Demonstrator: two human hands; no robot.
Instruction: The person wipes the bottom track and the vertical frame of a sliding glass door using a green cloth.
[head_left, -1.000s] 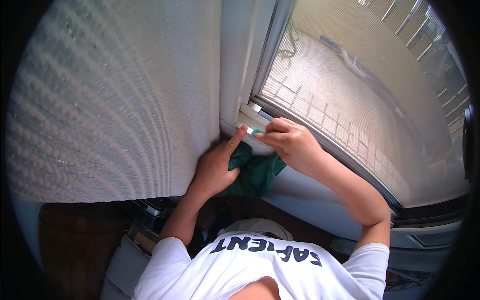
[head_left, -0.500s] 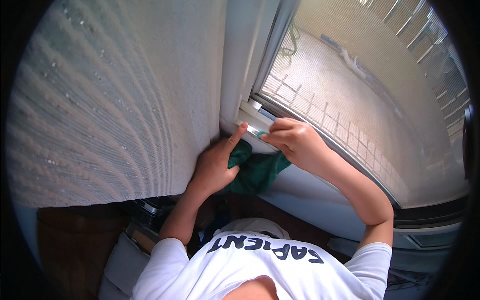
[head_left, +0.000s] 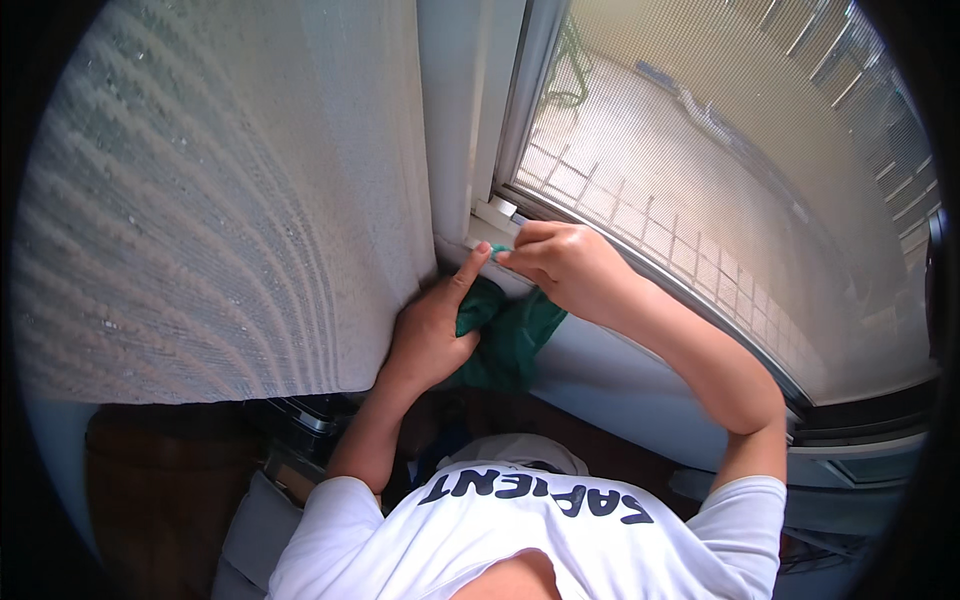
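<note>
A dark green cloth (head_left: 520,340) hangs in folds below a white window sill (head_left: 460,240), between my two hands. My left hand (head_left: 428,330) is closed round one bunched part of it. One digit of that hand points up, its tip against the sill. My right hand (head_left: 570,262) is closed in a pinch, with a small green bit of the cloth showing at its fingertips. Those fingertips press on the sill close to the left fingertip. The left hand's other fingers are largely hidden behind the cloth.
A pale striped curtain or panel (head_left: 220,200) stands close on the left. To the right is a screened window (head_left: 680,190) with a metal frame; a wire grid and a green hose show beyond it. Dark items (head_left: 300,415) and a grey cushion-like thing (head_left: 258,530) lie low left.
My right hand has moved left along the sill, bringing its bit of cloth next to my left fingertip. The hanging cloth has drawn in with it. My left hand stays nearly still.
</note>
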